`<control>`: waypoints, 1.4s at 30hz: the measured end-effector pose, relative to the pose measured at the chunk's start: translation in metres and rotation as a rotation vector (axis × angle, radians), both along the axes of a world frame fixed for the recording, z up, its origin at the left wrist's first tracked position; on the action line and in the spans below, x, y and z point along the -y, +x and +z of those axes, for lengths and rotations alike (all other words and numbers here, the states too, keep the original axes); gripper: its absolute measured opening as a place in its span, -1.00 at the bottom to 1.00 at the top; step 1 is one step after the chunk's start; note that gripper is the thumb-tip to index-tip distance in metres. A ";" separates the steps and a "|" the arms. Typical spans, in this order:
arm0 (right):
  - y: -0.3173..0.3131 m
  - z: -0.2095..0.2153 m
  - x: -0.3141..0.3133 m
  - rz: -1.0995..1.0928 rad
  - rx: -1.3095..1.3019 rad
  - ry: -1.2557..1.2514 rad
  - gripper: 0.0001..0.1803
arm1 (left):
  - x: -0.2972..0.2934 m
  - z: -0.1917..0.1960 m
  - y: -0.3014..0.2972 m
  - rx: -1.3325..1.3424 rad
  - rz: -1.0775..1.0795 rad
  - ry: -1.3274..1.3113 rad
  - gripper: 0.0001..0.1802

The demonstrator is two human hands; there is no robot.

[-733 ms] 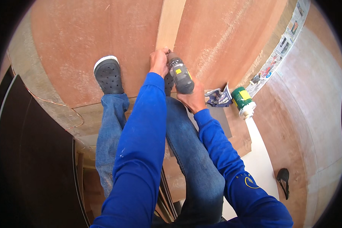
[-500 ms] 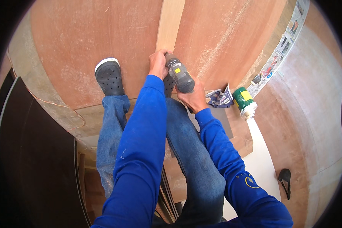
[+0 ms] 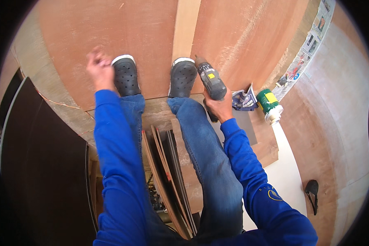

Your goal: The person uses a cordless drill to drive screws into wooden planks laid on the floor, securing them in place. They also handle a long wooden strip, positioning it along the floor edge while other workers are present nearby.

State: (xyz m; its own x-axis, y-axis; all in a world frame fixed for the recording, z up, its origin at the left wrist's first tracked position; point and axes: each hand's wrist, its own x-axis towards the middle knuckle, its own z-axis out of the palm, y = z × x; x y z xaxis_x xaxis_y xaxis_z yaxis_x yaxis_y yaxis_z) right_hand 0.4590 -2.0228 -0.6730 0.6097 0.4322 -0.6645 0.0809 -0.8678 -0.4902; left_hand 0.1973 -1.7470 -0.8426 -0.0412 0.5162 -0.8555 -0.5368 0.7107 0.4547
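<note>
My right hand [image 3: 220, 107] is wrapped round the handle of a dark cordless drill [image 3: 213, 84] with a yellow patch on its body. The drill's tip points away and slightly left, just beyond my right shoe [image 3: 182, 78]. Off to the left, my left hand [image 3: 100, 71] is raised beside my left shoe [image 3: 126, 74], its fingers bent and smeared by motion; whether anything small is between them cannot be made out. A pale wooden strip [image 3: 186, 30] runs along the reddish plywood sheet [image 3: 110, 24], ending near my right shoe.
Right of the drill lie a crumpled dark-blue packet [image 3: 244, 99] and a green can [image 3: 268, 102] with a whitish rim. Upright board offcuts [image 3: 164, 164] stand between my legs. A dark curved panel [image 3: 41, 160] fills the left. A black holder-like object [image 3: 311, 194] lies at right.
My left hand has left the drill's front end and swung left. My right hand has drawn the drill back off the strip, slightly right and nearer. Both shoes now show fully.
</note>
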 end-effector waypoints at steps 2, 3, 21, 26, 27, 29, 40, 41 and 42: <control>-0.003 0.007 0.000 0.026 0.008 -0.038 -0.79 | -0.016 0.027 -0.044 -0.209 0.110 -0.005 -0.71; -0.005 0.009 -0.001 0.011 -0.023 -0.048 -0.74 | -0.013 0.032 -0.049 -0.199 -0.007 -0.006 -0.72; -0.018 0.018 -0.006 0.115 -0.097 0.182 -0.45 | 0.150 0.035 0.132 0.056 -0.624 -0.360 -0.79; -0.022 0.020 0.004 0.159 -0.139 0.061 -0.37 | 0.155 0.029 0.124 0.133 -0.563 -0.397 -0.77; -0.022 0.020 0.005 0.163 -0.141 0.051 -0.36 | 0.155 0.029 0.123 0.135 -0.569 -0.405 -0.77; -0.022 0.019 0.008 0.164 -0.139 0.058 -0.35 | 0.154 0.030 0.125 0.145 -0.567 -0.401 -0.78; -0.021 0.020 0.009 0.131 -0.154 0.068 -0.32 | 0.148 0.035 0.135 0.229 -0.459 -0.432 -0.71; -0.020 0.021 0.009 0.129 -0.160 0.070 -0.31 | 0.148 0.034 0.135 0.235 -0.438 -0.451 -0.70; -0.020 0.021 0.009 0.127 -0.166 0.070 -0.31 | 0.149 0.033 0.136 0.241 -0.417 -0.473 -0.69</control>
State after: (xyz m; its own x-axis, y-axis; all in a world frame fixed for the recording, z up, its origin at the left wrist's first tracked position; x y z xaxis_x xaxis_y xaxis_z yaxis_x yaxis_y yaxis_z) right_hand 0.4392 -2.0316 -0.6522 0.4322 0.5472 -0.7167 0.1004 -0.8191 -0.5648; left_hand 0.3334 -1.8958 -0.8094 0.3005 0.0154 -0.9537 -0.2222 0.9735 -0.0542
